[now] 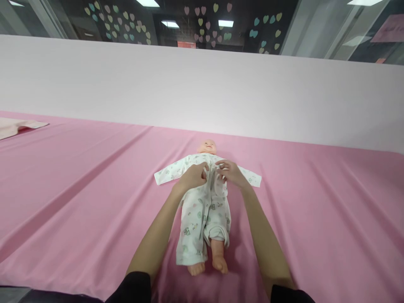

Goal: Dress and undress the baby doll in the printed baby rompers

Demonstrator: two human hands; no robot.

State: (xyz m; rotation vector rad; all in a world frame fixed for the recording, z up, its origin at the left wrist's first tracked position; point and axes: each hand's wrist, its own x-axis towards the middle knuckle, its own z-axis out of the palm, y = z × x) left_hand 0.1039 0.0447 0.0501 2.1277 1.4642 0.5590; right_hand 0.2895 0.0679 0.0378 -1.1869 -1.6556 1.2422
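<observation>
Right now the baby doll (206,147) is lying face up on the pink sheet (78,189). The left hand (192,176) and the right hand (232,172) are each pinching the soft printed sleepsuit (202,210) at the chest. Its thin cloth probably bunches easily, so the front edges look best for gripping.

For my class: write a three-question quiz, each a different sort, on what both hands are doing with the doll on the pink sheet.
1. True or false: the plastic baby doll lies face down on the pink bedsheet.
2. Where do the left hand and right hand meet? A) the doll's feet B) the chest of the white printed cotton romper C) the folded pale cloth
3. Fill in: one romper leg is pushed up, baring the doll's ____.

Key: 1 false; 2 B; 3 lower leg.
</observation>
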